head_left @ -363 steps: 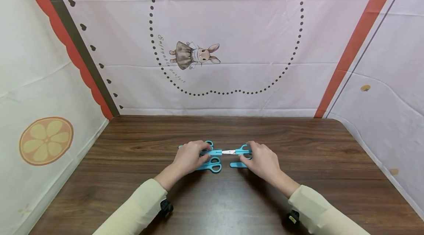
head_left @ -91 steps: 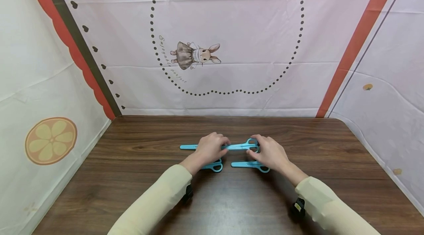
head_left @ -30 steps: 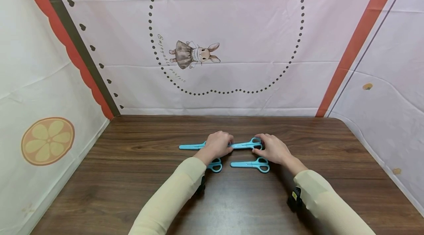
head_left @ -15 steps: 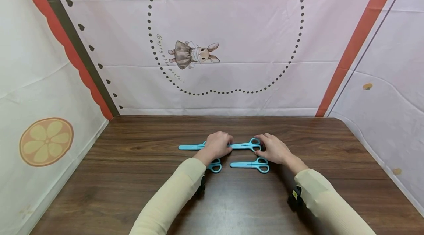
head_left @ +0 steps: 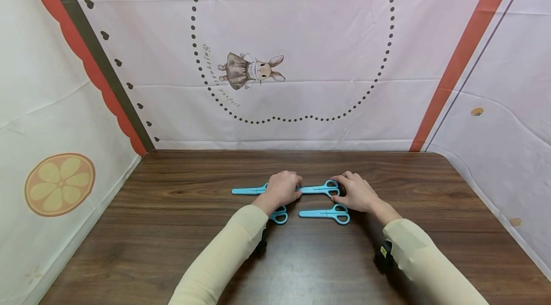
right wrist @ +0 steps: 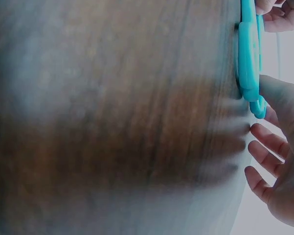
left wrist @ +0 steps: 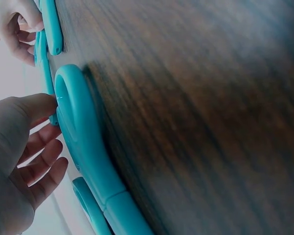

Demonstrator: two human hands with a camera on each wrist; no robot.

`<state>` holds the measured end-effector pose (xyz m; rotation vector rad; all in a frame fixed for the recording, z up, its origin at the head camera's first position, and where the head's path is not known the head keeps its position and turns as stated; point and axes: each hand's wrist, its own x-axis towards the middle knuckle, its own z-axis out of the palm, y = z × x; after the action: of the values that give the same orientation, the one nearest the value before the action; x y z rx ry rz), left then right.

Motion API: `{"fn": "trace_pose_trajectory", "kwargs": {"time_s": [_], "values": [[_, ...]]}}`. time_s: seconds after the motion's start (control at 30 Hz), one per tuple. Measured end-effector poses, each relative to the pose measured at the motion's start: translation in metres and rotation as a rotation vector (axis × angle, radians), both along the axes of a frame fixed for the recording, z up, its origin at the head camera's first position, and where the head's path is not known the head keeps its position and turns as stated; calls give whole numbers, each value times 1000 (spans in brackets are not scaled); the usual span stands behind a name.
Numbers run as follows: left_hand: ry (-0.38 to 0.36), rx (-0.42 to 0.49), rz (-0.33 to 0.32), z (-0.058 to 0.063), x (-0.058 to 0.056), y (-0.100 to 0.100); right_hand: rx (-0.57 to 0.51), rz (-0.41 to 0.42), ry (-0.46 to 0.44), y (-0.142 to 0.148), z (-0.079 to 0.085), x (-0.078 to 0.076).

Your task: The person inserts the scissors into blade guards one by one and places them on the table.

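A light-blue pair of scissors [head_left: 316,190] lies level at the back right, its blades inside a matching blue cover. My left hand [head_left: 281,188] pinches the cover's tip between thumb and fingers. At the other end, thumb and index finger of my right hand [head_left: 356,193] hold the finger loops from either side; the right wrist view shows the remaining fingers spread loosely. Under and beside my left hand is a second pair of scissors [head_left: 249,191], its handles partly hidden. My left wrist covers most of a third pair [head_left: 281,216], whose loops show.
Another blue pair of scissors [head_left: 325,213] lies in front of the held one, handles to the right. All rest on a dark wood-grain table [head_left: 297,266]. A white printed cloth [head_left: 301,37] hangs behind and at both sides.
Twelve seconds ago bare steel blades showed between cover and handles; now they are covered. Since then the scissors and both hands have shifted back and right. Over the last second almost nothing has moved.
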<state>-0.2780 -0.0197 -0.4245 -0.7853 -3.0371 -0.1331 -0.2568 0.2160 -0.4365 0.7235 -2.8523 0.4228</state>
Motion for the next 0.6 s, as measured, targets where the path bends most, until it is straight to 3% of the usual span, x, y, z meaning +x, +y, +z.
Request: {"fn": "trace_pose_trajectory", "kwargs": {"time_s": [0.6], "values": [[-36, 12, 13, 2, 0, -4, -17, 10, -27, 1, 0, 2]]}}
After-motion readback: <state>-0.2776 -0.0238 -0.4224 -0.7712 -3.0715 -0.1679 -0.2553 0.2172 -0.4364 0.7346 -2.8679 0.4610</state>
